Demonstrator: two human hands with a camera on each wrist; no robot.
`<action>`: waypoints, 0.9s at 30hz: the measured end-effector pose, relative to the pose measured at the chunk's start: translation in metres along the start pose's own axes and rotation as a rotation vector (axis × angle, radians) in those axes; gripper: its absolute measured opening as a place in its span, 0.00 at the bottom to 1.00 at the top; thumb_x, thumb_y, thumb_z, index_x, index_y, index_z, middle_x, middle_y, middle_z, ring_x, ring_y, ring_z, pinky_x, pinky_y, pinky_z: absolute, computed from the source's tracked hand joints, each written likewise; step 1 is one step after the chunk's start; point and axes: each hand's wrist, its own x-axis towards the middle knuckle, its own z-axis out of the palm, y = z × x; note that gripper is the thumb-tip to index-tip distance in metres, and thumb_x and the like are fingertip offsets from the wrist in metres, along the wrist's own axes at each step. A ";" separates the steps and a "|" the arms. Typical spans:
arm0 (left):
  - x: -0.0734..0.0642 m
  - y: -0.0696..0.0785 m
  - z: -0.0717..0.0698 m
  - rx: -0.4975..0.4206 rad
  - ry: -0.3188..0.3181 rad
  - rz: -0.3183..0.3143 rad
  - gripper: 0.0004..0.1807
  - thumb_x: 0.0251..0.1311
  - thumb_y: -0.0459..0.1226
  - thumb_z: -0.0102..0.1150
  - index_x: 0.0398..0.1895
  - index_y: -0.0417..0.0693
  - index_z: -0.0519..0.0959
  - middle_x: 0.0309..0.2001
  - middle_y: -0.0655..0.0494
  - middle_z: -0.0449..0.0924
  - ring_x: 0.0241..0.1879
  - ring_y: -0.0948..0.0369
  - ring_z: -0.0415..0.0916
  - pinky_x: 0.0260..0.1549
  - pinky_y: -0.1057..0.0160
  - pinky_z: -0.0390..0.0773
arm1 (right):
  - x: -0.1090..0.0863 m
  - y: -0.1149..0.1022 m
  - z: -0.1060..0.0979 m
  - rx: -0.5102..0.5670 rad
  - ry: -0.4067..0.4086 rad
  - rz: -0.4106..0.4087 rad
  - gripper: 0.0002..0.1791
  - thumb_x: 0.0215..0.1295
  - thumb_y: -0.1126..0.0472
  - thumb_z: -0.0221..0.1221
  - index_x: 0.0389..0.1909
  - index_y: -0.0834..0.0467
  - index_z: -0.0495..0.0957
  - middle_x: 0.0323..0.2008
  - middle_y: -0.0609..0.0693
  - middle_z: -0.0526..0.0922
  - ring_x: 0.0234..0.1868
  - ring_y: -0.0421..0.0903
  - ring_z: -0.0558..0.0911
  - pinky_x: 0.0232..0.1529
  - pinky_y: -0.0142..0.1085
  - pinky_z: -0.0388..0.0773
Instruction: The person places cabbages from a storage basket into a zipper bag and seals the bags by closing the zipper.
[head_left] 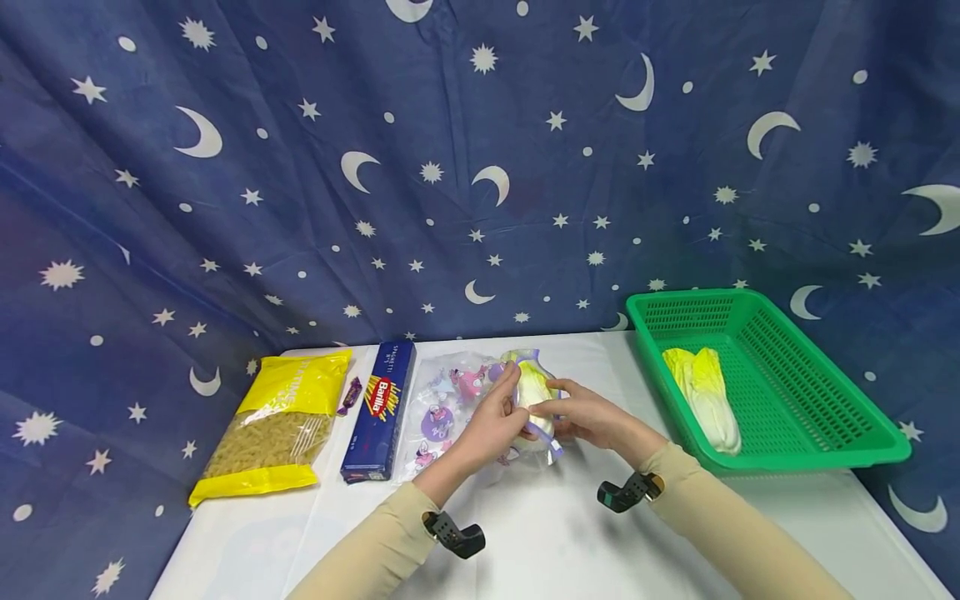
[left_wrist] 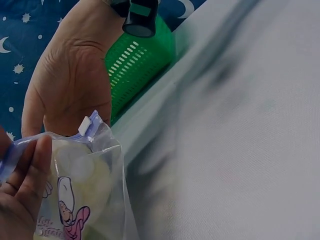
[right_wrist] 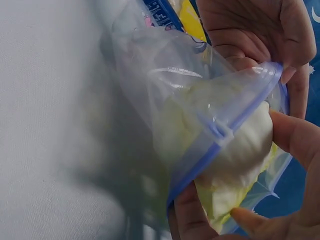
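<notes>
A clear zip bag (right_wrist: 200, 165) with a purple-edged mouth and pink cartoon prints is held above the white table. A napa cabbage (head_left: 533, 387), white-stemmed with yellow-green leaves, lies partly inside it, its pale stem end showing at the mouth in the right wrist view. My left hand (head_left: 491, 421) grips the bag's edge; in the left wrist view its fingers (left_wrist: 32, 172) overlap the purple strip. My right hand (head_left: 592, 417) holds the cabbage at the mouth, thumb against the stem and a finger beside the purple edge. The bag hides part of the cabbage.
On the right stands a green basket (head_left: 825, 458) holding another napa cabbage (head_left: 707, 400). To the left lie a blue spaghetti box (head_left: 378, 417), a small purple wrapped candy (head_left: 349, 396) and a yellow pasta bag (head_left: 273, 421). A blue star-patterned curtain (head_left: 450, 167) hangs behind the table.
</notes>
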 end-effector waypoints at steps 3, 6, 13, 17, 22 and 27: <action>-0.001 0.000 -0.001 -0.007 0.006 -0.008 0.43 0.63 0.27 0.48 0.82 0.42 0.48 0.83 0.56 0.38 0.30 0.60 0.78 0.36 0.61 0.87 | 0.000 -0.001 -0.001 0.013 -0.034 0.005 0.52 0.63 0.55 0.68 0.78 0.67 0.47 0.57 0.66 0.73 0.43 0.50 0.84 0.46 0.39 0.83; -0.001 -0.002 -0.001 -0.039 0.000 -0.014 0.43 0.64 0.27 0.48 0.82 0.42 0.48 0.83 0.57 0.38 0.30 0.59 0.78 0.36 0.60 0.87 | 0.000 -0.001 -0.003 0.037 -0.058 0.005 0.50 0.66 0.56 0.65 0.79 0.68 0.47 0.52 0.64 0.77 0.43 0.50 0.83 0.46 0.38 0.83; 0.000 -0.009 -0.002 -0.099 -0.031 0.006 0.42 0.65 0.26 0.45 0.83 0.43 0.47 0.83 0.59 0.36 0.31 0.60 0.78 0.38 0.59 0.87 | -0.002 -0.001 -0.004 0.075 -0.074 0.002 0.46 0.65 0.61 0.62 0.77 0.69 0.49 0.49 0.63 0.76 0.43 0.49 0.81 0.46 0.38 0.84; 0.001 -0.010 -0.002 -0.146 -0.050 0.023 0.43 0.65 0.24 0.44 0.83 0.43 0.46 0.83 0.60 0.35 0.35 0.60 0.79 0.40 0.58 0.87 | 0.000 0.000 -0.006 0.048 -0.054 -0.052 0.45 0.63 0.60 0.63 0.76 0.68 0.52 0.50 0.62 0.76 0.42 0.49 0.81 0.46 0.38 0.82; 0.001 -0.012 -0.002 -0.168 -0.058 0.033 0.43 0.64 0.23 0.43 0.83 0.43 0.45 0.83 0.60 0.35 0.33 0.60 0.78 0.42 0.57 0.87 | 0.000 -0.003 -0.004 0.012 -0.043 -0.063 0.44 0.64 0.61 0.61 0.77 0.67 0.52 0.51 0.63 0.77 0.44 0.49 0.82 0.47 0.39 0.81; 0.000 -0.015 -0.002 -0.174 -0.059 0.026 0.44 0.63 0.23 0.44 0.83 0.44 0.44 0.83 0.60 0.34 0.34 0.60 0.78 0.41 0.58 0.87 | -0.005 -0.006 0.000 -0.025 -0.061 -0.004 0.42 0.67 0.61 0.58 0.78 0.64 0.52 0.52 0.63 0.76 0.46 0.51 0.82 0.44 0.43 0.83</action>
